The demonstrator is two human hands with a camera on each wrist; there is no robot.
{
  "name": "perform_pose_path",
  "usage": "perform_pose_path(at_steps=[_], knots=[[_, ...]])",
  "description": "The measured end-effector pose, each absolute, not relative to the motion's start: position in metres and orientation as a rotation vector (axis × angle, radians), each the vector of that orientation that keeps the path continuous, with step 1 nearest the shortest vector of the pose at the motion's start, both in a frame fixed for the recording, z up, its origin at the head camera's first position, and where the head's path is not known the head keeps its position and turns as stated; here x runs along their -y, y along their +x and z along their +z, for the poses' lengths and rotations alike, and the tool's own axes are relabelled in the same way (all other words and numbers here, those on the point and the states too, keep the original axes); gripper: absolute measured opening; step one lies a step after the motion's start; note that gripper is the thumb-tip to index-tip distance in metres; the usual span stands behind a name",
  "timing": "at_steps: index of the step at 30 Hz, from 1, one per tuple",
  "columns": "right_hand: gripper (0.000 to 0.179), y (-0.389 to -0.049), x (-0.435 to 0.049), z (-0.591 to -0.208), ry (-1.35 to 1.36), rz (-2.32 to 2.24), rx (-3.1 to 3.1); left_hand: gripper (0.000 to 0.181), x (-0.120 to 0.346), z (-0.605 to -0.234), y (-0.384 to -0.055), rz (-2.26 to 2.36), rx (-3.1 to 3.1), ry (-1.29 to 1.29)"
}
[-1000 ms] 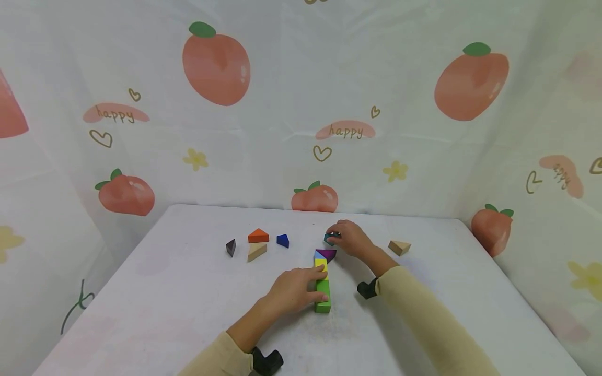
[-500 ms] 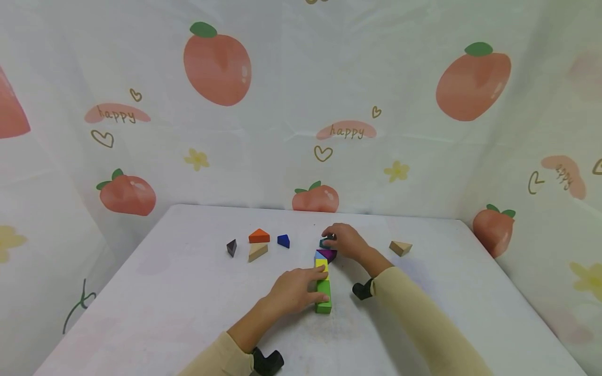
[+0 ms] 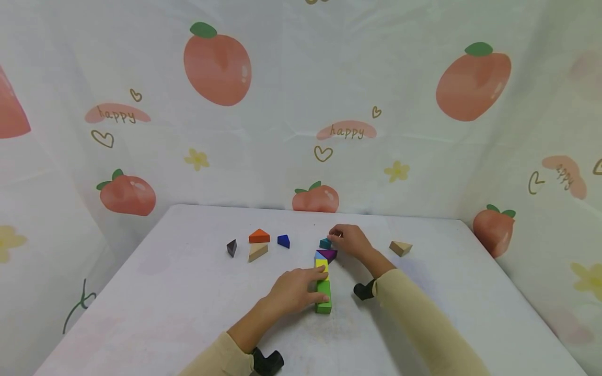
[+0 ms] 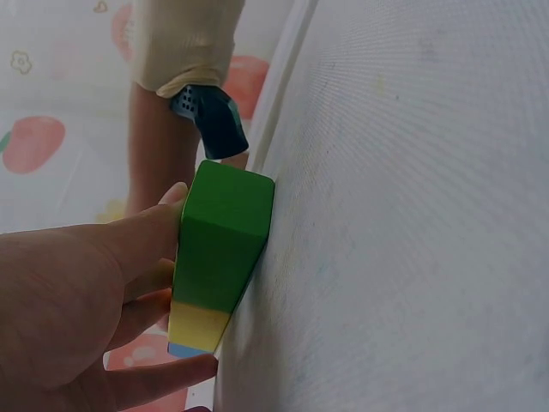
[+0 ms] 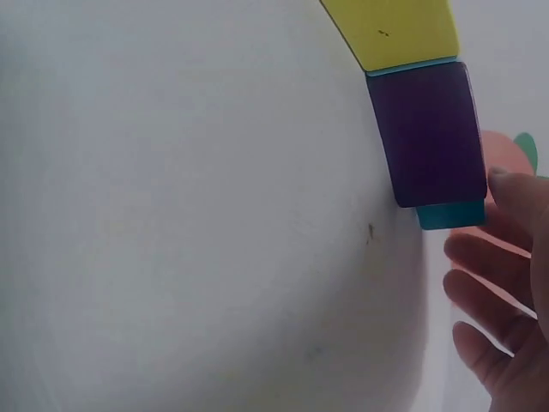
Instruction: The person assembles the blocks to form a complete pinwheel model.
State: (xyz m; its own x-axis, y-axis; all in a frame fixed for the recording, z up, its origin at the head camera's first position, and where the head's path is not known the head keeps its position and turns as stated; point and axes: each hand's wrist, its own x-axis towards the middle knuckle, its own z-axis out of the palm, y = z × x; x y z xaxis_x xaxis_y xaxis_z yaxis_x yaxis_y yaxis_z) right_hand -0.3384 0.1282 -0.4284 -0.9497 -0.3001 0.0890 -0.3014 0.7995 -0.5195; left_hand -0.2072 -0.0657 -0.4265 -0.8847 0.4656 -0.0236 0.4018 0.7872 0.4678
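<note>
A row of blocks runs away from me: a green block (image 3: 323,296), a yellow block (image 3: 321,262), a light blue triangular piece (image 3: 319,255) and a purple triangular block (image 3: 328,254). My left hand (image 3: 292,290) rests on the row from the left, thumb at the green block and fingers at the yellow. In the left wrist view its fingers are extended along the green block (image 4: 221,232). A teal block (image 3: 325,243) lies just beyond the purple one. My right hand (image 3: 351,242) is at the teal block's right, fingers loosely bent and holding nothing; whether a fingertip touches it I cannot tell.
Left of the row lie a dark blue block (image 3: 284,241), an orange triangle (image 3: 259,236), a plain wood triangle (image 3: 257,252) and a dark grey piece (image 3: 231,248). Another wooden triangle (image 3: 400,247) lies to the right. A printed curtain (image 3: 263,156) hangs behind the white table (image 3: 188,313).
My right hand shifted the teal block a little left toward the row's far end, then released it and drew slightly right. My left hand stayed on the green and yellow blocks.
</note>
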Motion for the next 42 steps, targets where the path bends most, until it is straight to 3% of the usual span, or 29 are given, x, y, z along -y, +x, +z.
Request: perform_pose_path(at_steps=[42], knots=[[0.016,-0.332,-0.118,-0.436,0.492,1.063,2.979,0.057,0.068,-0.426,-0.206,0.687,-2.854,0.748]])
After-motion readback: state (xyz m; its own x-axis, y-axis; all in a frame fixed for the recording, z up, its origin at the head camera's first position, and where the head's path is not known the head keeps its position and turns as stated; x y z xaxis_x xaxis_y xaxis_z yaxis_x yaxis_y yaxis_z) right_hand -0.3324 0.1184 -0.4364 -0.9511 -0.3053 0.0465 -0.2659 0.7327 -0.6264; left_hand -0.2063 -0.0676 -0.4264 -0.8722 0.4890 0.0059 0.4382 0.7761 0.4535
